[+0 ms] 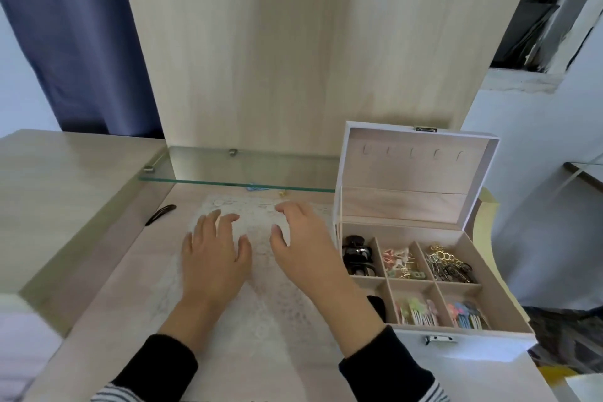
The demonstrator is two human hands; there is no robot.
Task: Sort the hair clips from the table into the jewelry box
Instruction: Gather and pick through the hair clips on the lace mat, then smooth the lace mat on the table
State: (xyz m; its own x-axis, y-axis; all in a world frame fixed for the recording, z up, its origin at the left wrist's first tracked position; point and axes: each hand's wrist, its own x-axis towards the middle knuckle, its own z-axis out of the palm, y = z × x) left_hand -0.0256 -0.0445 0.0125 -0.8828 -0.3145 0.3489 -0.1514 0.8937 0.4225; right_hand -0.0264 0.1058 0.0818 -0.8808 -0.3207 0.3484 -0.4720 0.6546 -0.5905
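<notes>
The white jewelry box (470,341) stands open on the right of the table, its lid upright. Its compartments hold black claw clips (357,254), patterned clips (401,263), gold and metal clips (448,266) and pastel snap clips (419,312). A dark brown snap clip (161,214) lies on the table at the far left. A blue clip (256,187) and a small gold piece (282,193) lie under the glass shelf's front edge. My left hand (213,258) and my right hand (305,248) hover over a white lace mat (257,274), fingers relaxed, holding nothing.
A glass shelf (208,170) spans the back of the table above the surface. A tall wooden panel (293,59) rises behind it. A raised wooden ledge (65,192) borders the left side. A blue curtain (68,36) hangs at the back left.
</notes>
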